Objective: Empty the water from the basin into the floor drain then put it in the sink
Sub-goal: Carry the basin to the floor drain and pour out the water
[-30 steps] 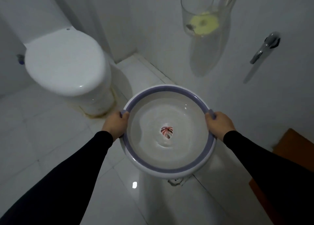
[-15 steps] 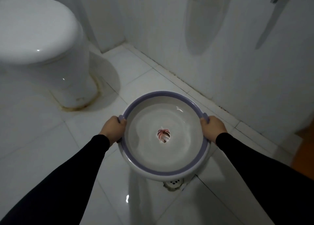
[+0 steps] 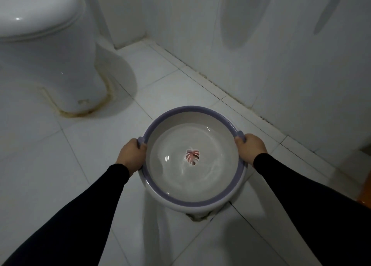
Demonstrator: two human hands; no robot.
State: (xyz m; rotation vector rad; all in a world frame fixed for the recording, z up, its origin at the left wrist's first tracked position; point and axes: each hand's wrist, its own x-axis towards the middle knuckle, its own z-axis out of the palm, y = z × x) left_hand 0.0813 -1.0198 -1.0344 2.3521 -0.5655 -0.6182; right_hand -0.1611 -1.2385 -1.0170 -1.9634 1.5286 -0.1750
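Your left hand (image 3: 131, 155) and right hand (image 3: 250, 150) clasp the round purple-rimmed white basin (image 3: 200, 202), water inside, above the floor drain (image 3: 197, 217); next, tip it slowly.

Home bathroom: we note a white ceramic toilet (image 3: 46, 50), glossy white floor tiles (image 3: 60, 175), white tiled walls (image 3: 281, 54), stained grout.

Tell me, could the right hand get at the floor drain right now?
Probably not: the right hand is gripping the basin rim, and the water-filled basin hangs right over the floor drain, hiding most of it.
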